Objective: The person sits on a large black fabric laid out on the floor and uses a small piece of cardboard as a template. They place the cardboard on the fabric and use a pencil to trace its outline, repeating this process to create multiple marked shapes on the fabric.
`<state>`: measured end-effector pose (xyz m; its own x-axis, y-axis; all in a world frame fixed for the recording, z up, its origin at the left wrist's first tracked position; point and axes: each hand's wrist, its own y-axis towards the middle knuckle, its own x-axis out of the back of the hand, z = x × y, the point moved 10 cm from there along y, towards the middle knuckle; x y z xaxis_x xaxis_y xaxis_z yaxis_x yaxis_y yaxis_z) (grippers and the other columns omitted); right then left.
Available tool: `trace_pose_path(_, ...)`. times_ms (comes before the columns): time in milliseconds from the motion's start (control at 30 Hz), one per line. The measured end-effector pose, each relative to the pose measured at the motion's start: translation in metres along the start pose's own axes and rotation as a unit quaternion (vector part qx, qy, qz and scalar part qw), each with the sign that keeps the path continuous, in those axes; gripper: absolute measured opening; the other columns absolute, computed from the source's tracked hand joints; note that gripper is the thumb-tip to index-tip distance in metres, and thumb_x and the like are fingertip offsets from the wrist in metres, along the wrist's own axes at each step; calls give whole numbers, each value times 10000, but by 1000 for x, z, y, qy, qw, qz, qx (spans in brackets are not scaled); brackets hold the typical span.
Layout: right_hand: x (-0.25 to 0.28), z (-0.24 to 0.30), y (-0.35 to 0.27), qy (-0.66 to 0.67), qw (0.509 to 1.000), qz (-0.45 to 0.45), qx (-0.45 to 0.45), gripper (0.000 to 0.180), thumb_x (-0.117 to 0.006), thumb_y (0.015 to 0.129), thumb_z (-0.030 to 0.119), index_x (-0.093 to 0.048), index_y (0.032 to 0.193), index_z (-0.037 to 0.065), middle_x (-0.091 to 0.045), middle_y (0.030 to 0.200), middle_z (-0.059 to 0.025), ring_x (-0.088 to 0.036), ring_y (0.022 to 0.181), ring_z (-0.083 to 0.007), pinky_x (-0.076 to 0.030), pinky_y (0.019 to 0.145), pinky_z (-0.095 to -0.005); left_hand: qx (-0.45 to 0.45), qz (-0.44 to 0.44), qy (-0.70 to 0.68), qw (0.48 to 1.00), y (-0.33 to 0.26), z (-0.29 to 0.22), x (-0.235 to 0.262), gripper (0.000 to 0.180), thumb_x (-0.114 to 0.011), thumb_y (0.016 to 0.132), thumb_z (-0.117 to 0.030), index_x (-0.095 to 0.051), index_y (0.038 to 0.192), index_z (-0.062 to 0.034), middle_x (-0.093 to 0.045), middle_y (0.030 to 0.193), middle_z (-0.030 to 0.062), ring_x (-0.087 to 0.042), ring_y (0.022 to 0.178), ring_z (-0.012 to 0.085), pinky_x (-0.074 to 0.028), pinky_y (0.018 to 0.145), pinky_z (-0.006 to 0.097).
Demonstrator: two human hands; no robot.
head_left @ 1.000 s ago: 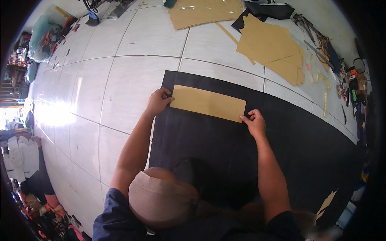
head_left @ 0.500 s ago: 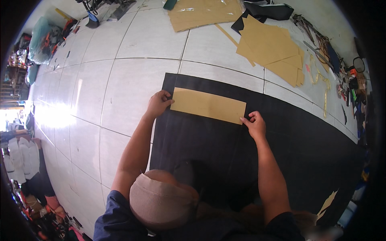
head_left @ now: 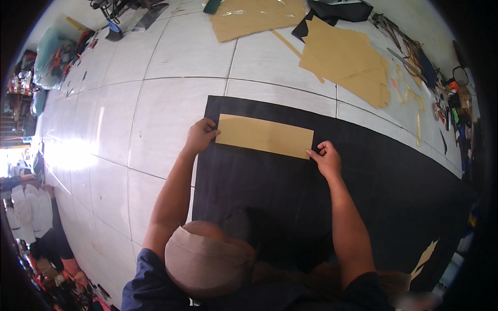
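Note:
A brown cardboard rectangle (head_left: 265, 136) lies flat on a large sheet of black material (head_left: 264, 181), near the sheet's far left corner. My left hand (head_left: 201, 136) grips the card's left short edge, thumb at the edge and fingers curled. At the near right corner, my right hand (head_left: 327, 158) has its thumb tip on the card, with its other fingers bent above the black sheet. Both forearms reach in from the lower edge, on either side of a rounded form in tan cloth (head_left: 205, 264).
The sheet rests on a white tiled floor (head_left: 171, 109). Stacked brown card pieces (head_left: 337, 54) and a yellow tape measure (head_left: 418, 122) lie beyond it at the right. Cardboard under clear plastic (head_left: 254, 20) is at the far side. A brush (head_left: 113, 32) stands far left.
The whole view has shifted slightly. Both hands keep their places at the cardboard rectangle, which lies where it was on the black sheet.

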<state>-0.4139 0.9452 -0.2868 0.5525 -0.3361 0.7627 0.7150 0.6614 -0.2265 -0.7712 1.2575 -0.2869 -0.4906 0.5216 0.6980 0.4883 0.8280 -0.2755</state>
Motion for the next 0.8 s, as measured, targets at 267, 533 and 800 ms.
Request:
trace_pose_path(267,-13,-4,8,16,998,51,-20,464,-897,750,396,-634,991,99,-669,830,-64,-669,763,-240,-527,686,-394,-17,15,-30,999,5,28,-11,335,-822,836,-197,-671,1077,-20,-659,827,73,-626,764,176,-523,713,351)
trace_pose_path(533,-4,2,4,13,998,60,-21,447,-883,775,379,-608,978,90,-644,828,-58,-636,753,-236,-511,684,-393,-4,26,-12,1000,8,14,-7,326,-823,835,-179,-669,1073,-20,-632,804,48,-586,737,160,-491,701,326)
trace_pose_path(800,-5,2,1,16,998,58,-32,458,-889,768,381,-615,994,92,-636,821,-52,-632,749,-228,-512,687,-392,2,22,-4,1000,2,5,-3,324,-821,837,-180,-662,1069,-18,-607,786,39,-573,733,153,-481,690,325)
